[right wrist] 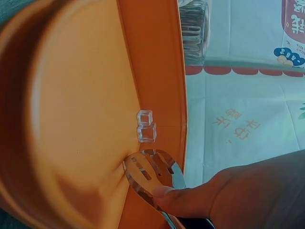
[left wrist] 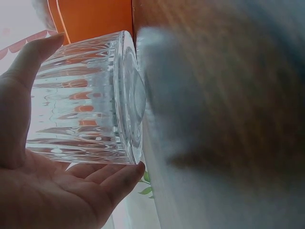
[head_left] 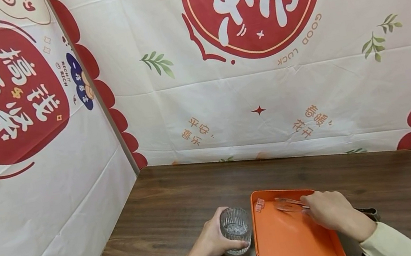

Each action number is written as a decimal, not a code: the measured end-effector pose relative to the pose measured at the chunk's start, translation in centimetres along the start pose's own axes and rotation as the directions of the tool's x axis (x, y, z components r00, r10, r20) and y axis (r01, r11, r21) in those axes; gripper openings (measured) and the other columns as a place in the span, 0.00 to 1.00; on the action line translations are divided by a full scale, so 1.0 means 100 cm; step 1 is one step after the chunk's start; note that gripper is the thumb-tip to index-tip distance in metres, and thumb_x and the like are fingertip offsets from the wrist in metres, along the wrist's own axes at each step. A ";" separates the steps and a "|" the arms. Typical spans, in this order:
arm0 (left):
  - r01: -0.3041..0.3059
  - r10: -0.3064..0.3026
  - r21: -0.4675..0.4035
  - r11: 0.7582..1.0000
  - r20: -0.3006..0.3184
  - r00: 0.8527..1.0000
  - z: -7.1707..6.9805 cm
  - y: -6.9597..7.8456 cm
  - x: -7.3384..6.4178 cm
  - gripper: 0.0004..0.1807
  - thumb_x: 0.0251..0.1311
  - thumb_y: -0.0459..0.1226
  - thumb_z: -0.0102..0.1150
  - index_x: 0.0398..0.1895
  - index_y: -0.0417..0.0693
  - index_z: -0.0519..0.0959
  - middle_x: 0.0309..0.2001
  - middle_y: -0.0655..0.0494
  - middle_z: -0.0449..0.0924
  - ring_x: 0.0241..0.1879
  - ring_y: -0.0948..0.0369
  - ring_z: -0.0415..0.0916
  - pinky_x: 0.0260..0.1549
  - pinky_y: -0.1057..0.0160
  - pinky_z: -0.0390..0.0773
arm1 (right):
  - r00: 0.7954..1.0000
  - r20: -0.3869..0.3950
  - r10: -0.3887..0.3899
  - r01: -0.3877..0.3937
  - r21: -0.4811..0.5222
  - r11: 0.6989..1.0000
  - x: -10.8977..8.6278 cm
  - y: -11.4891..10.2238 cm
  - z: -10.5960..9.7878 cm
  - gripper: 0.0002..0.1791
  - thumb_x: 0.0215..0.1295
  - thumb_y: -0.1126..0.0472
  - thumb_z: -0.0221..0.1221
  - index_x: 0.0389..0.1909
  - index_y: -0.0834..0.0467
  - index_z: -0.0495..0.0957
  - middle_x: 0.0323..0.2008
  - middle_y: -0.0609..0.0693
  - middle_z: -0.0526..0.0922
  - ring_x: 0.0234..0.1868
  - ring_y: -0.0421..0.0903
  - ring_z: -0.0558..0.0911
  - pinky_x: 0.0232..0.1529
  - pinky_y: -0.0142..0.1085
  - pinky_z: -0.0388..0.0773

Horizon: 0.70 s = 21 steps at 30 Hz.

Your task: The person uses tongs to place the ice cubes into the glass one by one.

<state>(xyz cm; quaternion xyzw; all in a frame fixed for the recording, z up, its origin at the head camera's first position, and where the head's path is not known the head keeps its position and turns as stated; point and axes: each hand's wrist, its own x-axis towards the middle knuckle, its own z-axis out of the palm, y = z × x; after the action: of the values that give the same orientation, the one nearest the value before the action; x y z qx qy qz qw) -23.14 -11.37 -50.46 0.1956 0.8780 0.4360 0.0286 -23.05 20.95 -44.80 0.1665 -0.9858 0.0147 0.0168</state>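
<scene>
My left hand point(head_left: 211, 238) grips a clear ribbed glass tumbler point(head_left: 236, 225), thumb on one side and fingers round the other. In the left wrist view the glass's thick base point(left wrist: 131, 95) is close over the tabletop. Over the orange tray point(head_left: 295, 239), my right hand point(head_left: 331, 211) holds shiny metal tongs point(right wrist: 152, 171) with slotted heads. Their tips are down inside the tray, near its far wall. Two small clear cubes point(right wrist: 146, 126) lie side by side against the tray's wall, a short way from the tong heads.
The tray's raised rim point(head_left: 254, 233) stands just right of the glass. Dark wood-grain tabletop point(head_left: 155, 218) extends to the left and behind. White printed cloth point(head_left: 226, 106) hangs along the back and sides of the table.
</scene>
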 end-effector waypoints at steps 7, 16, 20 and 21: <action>-0.003 0.003 -0.006 1.000 -0.002 1.000 0.000 0.000 0.000 0.48 0.33 0.51 0.84 0.61 0.53 0.68 0.47 0.54 0.81 0.44 0.59 0.79 0.45 0.61 0.78 | 1.000 0.014 0.011 -0.012 0.011 1.000 0.002 0.001 0.001 0.09 0.59 0.56 0.67 0.27 0.49 0.76 0.22 0.46 0.77 0.19 0.47 0.76 0.19 0.45 0.71; 0.006 -0.006 -0.005 1.000 0.002 1.000 0.000 0.000 0.000 0.49 0.33 0.51 0.84 0.61 0.54 0.68 0.47 0.55 0.81 0.44 0.59 0.79 0.45 0.60 0.78 | 1.000 -0.010 0.002 -0.002 0.014 1.000 0.002 -0.001 0.002 0.10 0.58 0.57 0.67 0.24 0.48 0.75 0.21 0.45 0.76 0.20 0.46 0.75 0.19 0.46 0.71; 0.008 -0.008 0.000 1.000 0.001 1.000 0.000 0.000 0.000 0.49 0.33 0.51 0.84 0.61 0.54 0.68 0.47 0.55 0.81 0.44 0.59 0.79 0.45 0.60 0.78 | 1.000 -0.015 -0.002 0.003 0.015 1.000 0.002 -0.003 0.001 0.11 0.58 0.58 0.67 0.23 0.48 0.74 0.20 0.45 0.76 0.19 0.46 0.76 0.20 0.46 0.72; 0.006 -0.006 0.001 1.000 0.001 1.000 0.000 0.000 0.000 0.49 0.33 0.51 0.84 0.61 0.54 0.68 0.47 0.55 0.81 0.44 0.59 0.79 0.45 0.60 0.78 | 1.000 -0.015 -0.003 0.003 0.015 1.000 0.002 -0.003 0.001 0.11 0.58 0.58 0.67 0.23 0.48 0.74 0.20 0.45 0.76 0.19 0.46 0.76 0.20 0.46 0.72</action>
<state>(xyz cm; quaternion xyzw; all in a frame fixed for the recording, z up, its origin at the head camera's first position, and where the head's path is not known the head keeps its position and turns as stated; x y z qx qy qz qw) -23.16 -11.37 -50.46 0.1933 0.8787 0.4355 0.0303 -23.17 20.59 -44.94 0.1680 -0.9853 0.0233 0.0227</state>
